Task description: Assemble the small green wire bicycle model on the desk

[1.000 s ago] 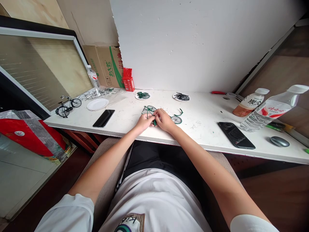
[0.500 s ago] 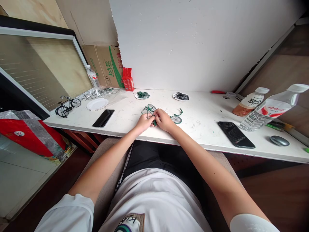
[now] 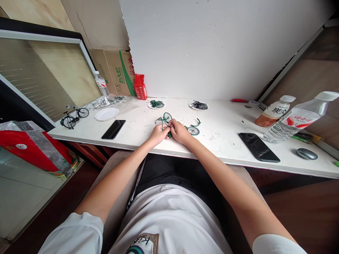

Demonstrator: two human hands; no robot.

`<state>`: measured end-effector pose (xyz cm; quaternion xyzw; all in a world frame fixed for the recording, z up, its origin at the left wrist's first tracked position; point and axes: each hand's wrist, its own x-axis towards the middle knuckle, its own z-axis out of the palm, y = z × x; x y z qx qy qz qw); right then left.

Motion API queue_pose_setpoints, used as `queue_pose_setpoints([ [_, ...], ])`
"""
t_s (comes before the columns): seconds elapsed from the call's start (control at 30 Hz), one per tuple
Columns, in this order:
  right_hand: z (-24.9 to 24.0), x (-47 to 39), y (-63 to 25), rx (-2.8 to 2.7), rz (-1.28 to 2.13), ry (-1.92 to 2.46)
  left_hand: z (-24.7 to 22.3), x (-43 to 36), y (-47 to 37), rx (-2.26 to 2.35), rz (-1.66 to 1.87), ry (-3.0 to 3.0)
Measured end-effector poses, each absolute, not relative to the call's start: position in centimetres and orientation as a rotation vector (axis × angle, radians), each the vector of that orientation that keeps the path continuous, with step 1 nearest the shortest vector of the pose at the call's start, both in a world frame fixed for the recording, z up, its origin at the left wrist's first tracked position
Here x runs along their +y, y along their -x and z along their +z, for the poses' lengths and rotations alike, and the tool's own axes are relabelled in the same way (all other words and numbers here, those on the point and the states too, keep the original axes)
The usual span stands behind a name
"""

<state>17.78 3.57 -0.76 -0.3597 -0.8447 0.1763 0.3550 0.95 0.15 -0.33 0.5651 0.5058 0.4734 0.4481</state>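
A small green model bicycle (image 3: pixel 167 117) is held between my two hands just above the table's front part. Its front wheel and handlebar stick out beyond my fingers; the rest is covered. My left hand (image 3: pixel 159 134) is closed on the frame from the left. From the right, my right hand (image 3: pixel 178 130) pinches the same model, its fingertips touching those of the left. Just right of my right hand lie a loose green spoked wheel (image 3: pixel 193 131) and a curved green mudguard piece (image 3: pixel 196 122).
A finished black model bicycle (image 3: pixel 71 117) stands at the left beside a white plate (image 3: pixel 106 114). Small plates of green parts (image 3: pixel 156 104) and black parts (image 3: pixel 198 105) sit at the back. Phones (image 3: pixel 113 129) (image 3: pixel 259 147), bottles (image 3: pixel 296 118) and a mouse (image 3: pixel 306 153) flank the hands.
The green model bicycle has turned slightly, its front wheel shifting a little to the right and toward me. Both hands keep nearly the same place and grip.
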Motion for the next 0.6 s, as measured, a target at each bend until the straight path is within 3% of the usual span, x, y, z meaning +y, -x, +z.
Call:
queue_pose_setpoints([
  [0.6,-0.9,3.67,-17.8,-2.202,0.419,0.947,-0.45,0.1,-1.01,1.232,1.173,-1.409],
])
